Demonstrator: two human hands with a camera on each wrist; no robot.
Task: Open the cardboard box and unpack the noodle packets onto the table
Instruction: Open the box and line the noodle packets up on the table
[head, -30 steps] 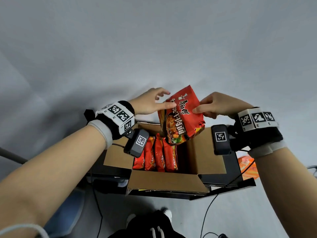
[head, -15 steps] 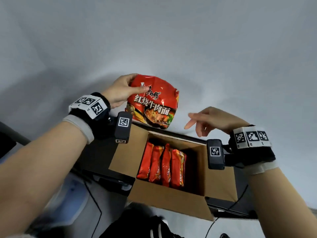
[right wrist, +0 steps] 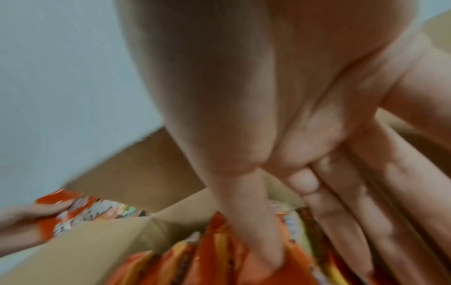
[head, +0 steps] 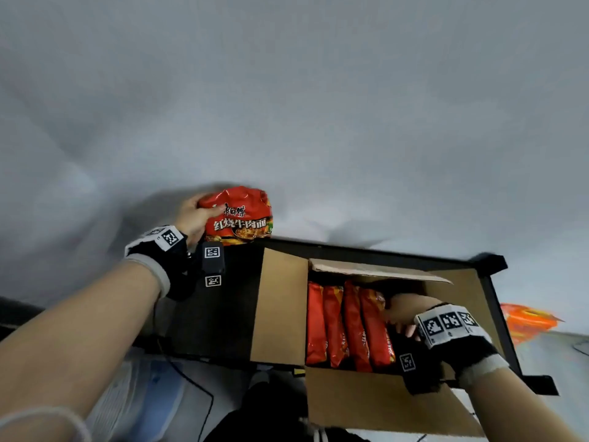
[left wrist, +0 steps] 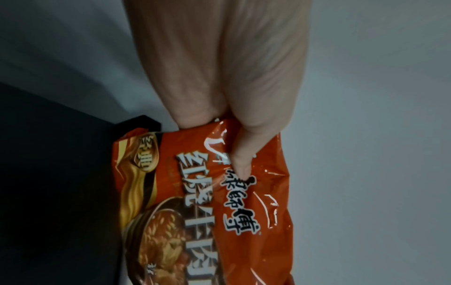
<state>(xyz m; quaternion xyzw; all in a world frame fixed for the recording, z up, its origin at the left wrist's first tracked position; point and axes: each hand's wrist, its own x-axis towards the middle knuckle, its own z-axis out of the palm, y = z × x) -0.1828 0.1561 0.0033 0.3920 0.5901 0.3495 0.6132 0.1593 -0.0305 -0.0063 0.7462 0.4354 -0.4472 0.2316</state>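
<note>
My left hand (head: 204, 215) grips a red noodle packet (head: 239, 215) by its left end, thumb (left wrist: 240, 164) on its printed face, fingers hidden behind it. The packet is over the white table (head: 318, 122), just past the far edge of a black stand; whether it touches the cloth I cannot tell. The cardboard box (head: 280, 307) stands open on that stand, with several red packets (head: 347, 327) upright inside. My right hand (head: 398, 314) reaches into the box at the rightmost packet (right wrist: 292, 254). Its thumb (right wrist: 256, 241) and straight fingers (right wrist: 346, 231) point down at the packet tops, blurred.
The black stand (head: 216, 314) holds the box below the table's near edge. An orange packet (head: 526, 320) lies to the right beyond the stand. Box flaps are folded out on all sides. Cables and the person's legs show on the floor below.
My left hand has carried the packet lower and farther left toward the table. My right hand has dropped from above the box down into it, onto the rightmost packet.
</note>
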